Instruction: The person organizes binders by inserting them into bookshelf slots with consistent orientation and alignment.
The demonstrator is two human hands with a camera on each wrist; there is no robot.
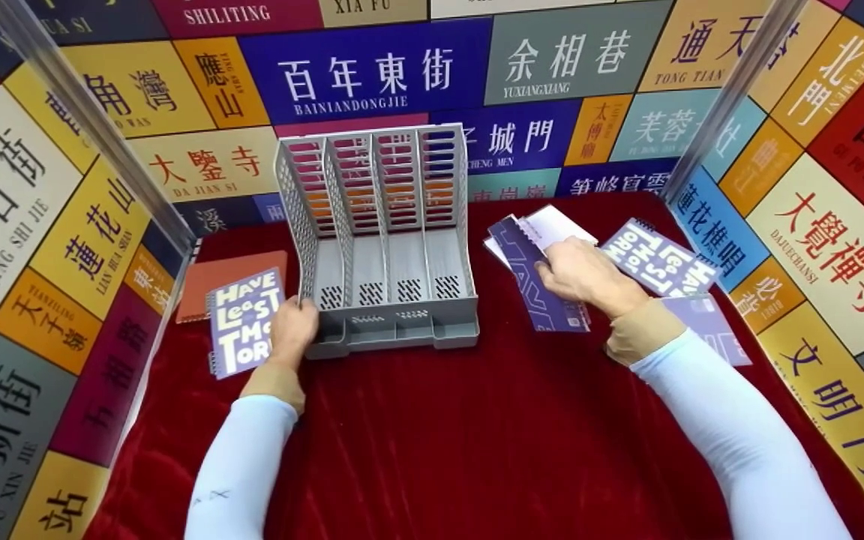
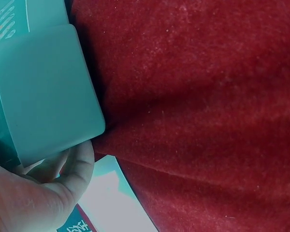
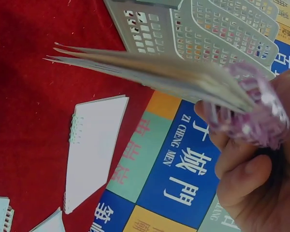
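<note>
Leftmost, a purple lettered spiral notebook lies just beside the grey slotted plastic file rack, whose front left corner the left hand grips. Right of the rack, across bare red velvet cloth, the right hand grasps a dark purple spiral notebook by its coil edge.

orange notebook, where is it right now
In the head view the orange notebook lies flat on the red cloth, left of the grey file rack, partly under a purple notebook.
</note>
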